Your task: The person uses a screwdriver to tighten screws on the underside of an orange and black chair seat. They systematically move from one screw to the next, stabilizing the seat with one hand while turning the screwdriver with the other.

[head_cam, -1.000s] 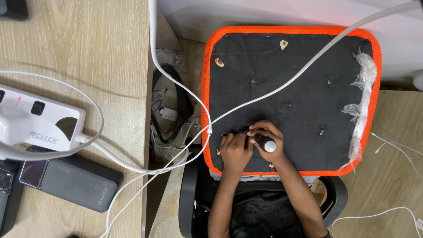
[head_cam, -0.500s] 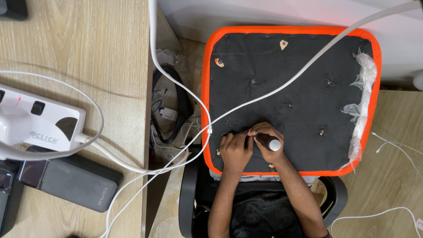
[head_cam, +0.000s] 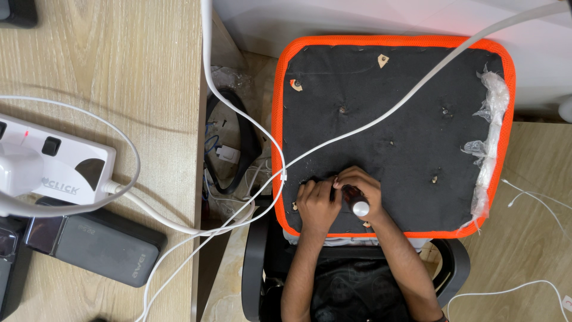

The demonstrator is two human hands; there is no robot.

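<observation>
We see matt black cloth on the seat base [head_cam: 411, 119] w/ orange mesh edging and crinkly clear plastic wrap [head_cam: 491, 131] at one side. The tool [head_cam: 359, 206] in the right hand [head_cam: 360, 188] has a shiny metal end. Desk [head_cam: 119, 71] is pale wood grain, smooth; cable [head_cam: 357, 128] & power strip [head_cam: 53, 164] glossy white plastic.

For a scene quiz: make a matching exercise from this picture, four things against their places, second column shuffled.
Things:
1. power strip
2. power bank
3. plastic wrap
4. screwdriver

Places:
A. in the right hand, beside the left hand
B. right edge of the seat cushion
C. on the desk, white cable plugged in
D. on the desk, below the power strip

Pairs: 1-C, 2-D, 3-B, 4-A
</observation>
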